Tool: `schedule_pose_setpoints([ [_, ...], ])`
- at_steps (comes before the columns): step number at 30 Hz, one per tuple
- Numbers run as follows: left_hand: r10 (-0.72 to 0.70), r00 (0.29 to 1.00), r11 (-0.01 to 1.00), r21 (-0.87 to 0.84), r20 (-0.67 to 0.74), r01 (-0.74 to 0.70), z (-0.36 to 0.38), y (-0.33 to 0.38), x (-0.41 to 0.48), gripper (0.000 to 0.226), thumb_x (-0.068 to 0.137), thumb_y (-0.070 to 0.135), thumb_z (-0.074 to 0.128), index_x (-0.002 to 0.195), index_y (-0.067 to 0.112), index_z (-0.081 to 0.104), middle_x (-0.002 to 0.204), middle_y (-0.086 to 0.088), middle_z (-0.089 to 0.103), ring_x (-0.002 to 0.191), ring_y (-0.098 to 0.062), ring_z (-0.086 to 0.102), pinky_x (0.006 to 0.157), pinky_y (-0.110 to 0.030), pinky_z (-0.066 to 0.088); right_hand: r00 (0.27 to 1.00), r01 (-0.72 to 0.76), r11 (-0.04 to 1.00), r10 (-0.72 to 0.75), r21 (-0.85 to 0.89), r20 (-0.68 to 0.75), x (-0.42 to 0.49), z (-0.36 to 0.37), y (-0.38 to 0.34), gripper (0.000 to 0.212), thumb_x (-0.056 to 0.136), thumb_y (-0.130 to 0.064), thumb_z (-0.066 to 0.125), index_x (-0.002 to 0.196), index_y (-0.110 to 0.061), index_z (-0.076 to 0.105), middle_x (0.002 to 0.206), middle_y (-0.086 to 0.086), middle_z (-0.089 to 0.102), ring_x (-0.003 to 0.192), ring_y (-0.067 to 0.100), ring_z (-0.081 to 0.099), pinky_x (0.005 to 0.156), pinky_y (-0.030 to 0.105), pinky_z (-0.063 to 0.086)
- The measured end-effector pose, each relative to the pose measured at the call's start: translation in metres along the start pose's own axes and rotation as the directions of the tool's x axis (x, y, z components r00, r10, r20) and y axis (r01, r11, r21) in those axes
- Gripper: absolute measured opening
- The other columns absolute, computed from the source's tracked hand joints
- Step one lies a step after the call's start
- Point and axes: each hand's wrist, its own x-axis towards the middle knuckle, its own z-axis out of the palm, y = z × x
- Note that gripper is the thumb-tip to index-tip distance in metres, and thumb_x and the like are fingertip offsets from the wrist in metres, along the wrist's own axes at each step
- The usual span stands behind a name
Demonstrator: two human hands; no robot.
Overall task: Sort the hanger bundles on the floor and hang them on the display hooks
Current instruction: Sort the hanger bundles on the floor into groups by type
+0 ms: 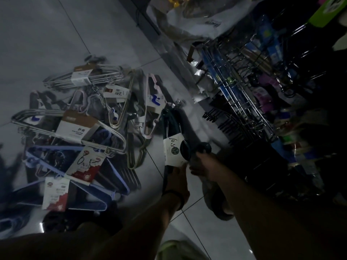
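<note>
1. Dim light is falling over a pale tiled floor (116,21), and a wire rack (242,102) crowded with goods is standing along the right.
2. Hanger bundles are lying in a loose heap (84,128) on the tiles to the left, each banded by a paper label; a blue bundle (75,186) is sitting nearest the person and a silvery wire bundle (84,77) is lying farthest off.
3. Both hands are gripping a dark bundle (173,132) just right of the heap, its hook ends pointing away toward the rack.
4. The left hand (177,182) is closing round the lower end below the white label (173,151); its fingers look wrapped about the bars, though the dimness is hiding exactly how.
5. The right hand (201,166) is clutching the bundle's near shoulder, fingers curled tight over it.
6. I am judging the bundle to be light but awkward: stiff bars held together only by the paper band, so single hangers could be sliding or fanning out if gripped at one end.
7. Taking hold across the banded middle, or right by the gathered hooks, seems safest; the paper itself may tear if it is bearing the load.
8. Dark pegs (221,122) are jutting from the rack's foot, close by the bundle's far end; which hook is being aimed at I cannot tell.
</note>
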Motion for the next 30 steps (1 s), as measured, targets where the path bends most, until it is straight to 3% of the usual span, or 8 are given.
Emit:
schedule_pose_setpoints([
  [5,-0.104,0.985,0.994,0.048,0.136,0.098,-0.01,0.01,0.015,0.094,0.093,0.025,0.071,0.165,0.02,0.013,0.168,-0.009,0.024,0.156,-0.035,0.018,0.127,-0.046,0.024,0.987,-0.079,0.951,0.032,-0.299,-0.16,-0.005,0.003,-0.008,0.028,0.112,-0.029,0.04,0.11,-0.006,0.056,0.087,0.016,0.07,0.066,0.031,0.071,0.065,0.042,0.063],
  [8,-0.13,0.975,0.978,0.188,0.179,0.096,-0.036,0.018,0.015,0.073,0.097,0.03,0.064,0.159,0.016,0.03,0.156,-0.015,0.044,0.145,-0.037,0.04,0.118,-0.046,0.041,0.994,0.029,0.759,-0.091,-0.65,-0.061,-0.018,-0.003,0.0,0.027,0.107,-0.027,0.045,0.088,-0.011,0.056,0.076,0.009,0.061,0.061,0.023,0.06,0.063,0.035,0.055],
  [11,-0.111,0.955,0.967,0.251,0.276,0.04,-0.077,0.024,-0.001,0.047,0.105,0.029,0.05,0.148,0.012,0.049,0.146,-0.016,0.056,0.134,-0.036,0.053,0.107,-0.043,0.048,0.986,0.165,0.612,-0.128,-0.774,0.109,-0.06,0.001,-0.009,0.027,0.105,-0.034,0.053,0.097,-0.01,0.062,0.081,0.008,0.062,0.066,0.018,0.058,0.055,0.024,0.044],
  [14,-0.107,0.95,0.903,0.429,0.293,-0.031,-0.128,0.025,-0.038,0.038,0.106,0.034,0.048,0.133,0.012,0.062,0.129,-0.012,0.065,0.117,-0.029,0.063,0.092,-0.038,0.05,0.947,0.321,0.438,-0.172,-0.84,0.273,-0.113,0.016,-0.029,0.026,0.103,-0.031,0.056,0.088,-0.012,0.064,0.083,0.006,0.064,0.072,0.017,0.061,0.053,0.021,0.043],
  [17,-0.084,0.969,0.829,0.555,0.231,-0.06,-0.187,0.016,-0.097,0.038,0.104,0.034,0.055,0.135,0.012,0.063,0.132,-0.01,0.064,0.114,-0.028,0.062,0.091,-0.038,0.05,0.885,0.435,0.194,-0.269,-0.879,0.379,-0.17,0.039,-0.042,0.03,0.103,-0.029,0.054,0.087,-0.008,0.068,0.088,0.009,0.068,0.086,0.027,0.067,0.068,0.03,0.048],
  [21,0.023,0.998,0.872,0.488,0.054,-0.047,-0.254,0.007,-0.192,0.048,0.111,0.033,0.041,0.152,0.009,0.044,0.157,-0.013,0.045,0.141,-0.033,0.046,0.109,-0.035,0.037,0.798,0.534,0.079,-0.376,-0.842,0.471,-0.22,0.072,-0.047,0.035,0.102,-0.033,0.057,0.098,0.0,0.069,0.101,0.013,0.071,0.088,0.025,0.064,0.075,0.031,0.046],
  [27,-0.045,0.992,0.847,0.522,-0.114,0.099,-0.293,-0.062,-0.32,0.043,0.109,0.042,0.043,0.13,0.011,0.065,0.131,-0.011,0.066,0.119,-0.032,0.063,0.099,-0.044,0.053,0.665,0.623,-0.251,-0.33,-0.741,0.67,-0.304,0.145,-0.019,0.035,0.107,-0.036,0.051,0.121,-0.007,0.066,0.12,0.012,0.068,0.108,0.03,0.064,0.092,0.04,0.053],
  [30,-0.051,0.984,0.845,0.517,-0.171,0.134,-0.299,-0.091,-0.352,0.045,0.108,0.043,0.043,0.134,0.012,0.063,0.14,-0.013,0.061,0.126,-0.033,0.058,0.104,-0.043,0.049,0.609,0.637,-0.331,-0.337,-0.696,0.718,-0.339,0.174,-0.008,0.031,0.107,-0.034,0.05,0.123,-0.012,0.064,0.122,0.012,0.067,0.104,0.027,0.064,0.09,0.039,0.054],
])
